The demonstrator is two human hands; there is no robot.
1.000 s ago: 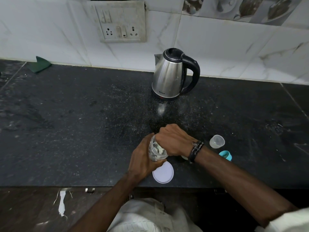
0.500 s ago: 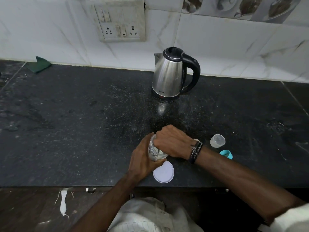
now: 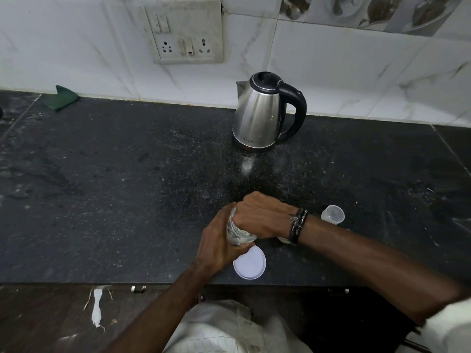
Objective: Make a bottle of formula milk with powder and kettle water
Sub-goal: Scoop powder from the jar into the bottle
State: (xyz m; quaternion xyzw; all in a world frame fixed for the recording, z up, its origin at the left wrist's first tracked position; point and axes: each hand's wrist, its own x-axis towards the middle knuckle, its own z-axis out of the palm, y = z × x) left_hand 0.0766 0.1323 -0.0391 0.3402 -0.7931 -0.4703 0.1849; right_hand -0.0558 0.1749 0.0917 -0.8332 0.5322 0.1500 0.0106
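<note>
**Both hands on the bottle, near the counter's front edge**

Left hand (image 3: 216, 247) wraps the clear bottle (image 3: 235, 231) low to steady it; right hand (image 3: 262, 216) clamps over the top, likely to twist it, though what's under the palm is hidden. White lid (image 3: 249, 263) lies just beside, close to the edge. Kettle (image 3: 260, 118) stands well back by the wall, clear cap (image 3: 332, 215) at the right. Open counter (image 3: 102, 200) stretches left.

Black wristbands (image 3: 298, 225), white sleeve (image 3: 448, 324), white garment (image 3: 229, 332)
</note>
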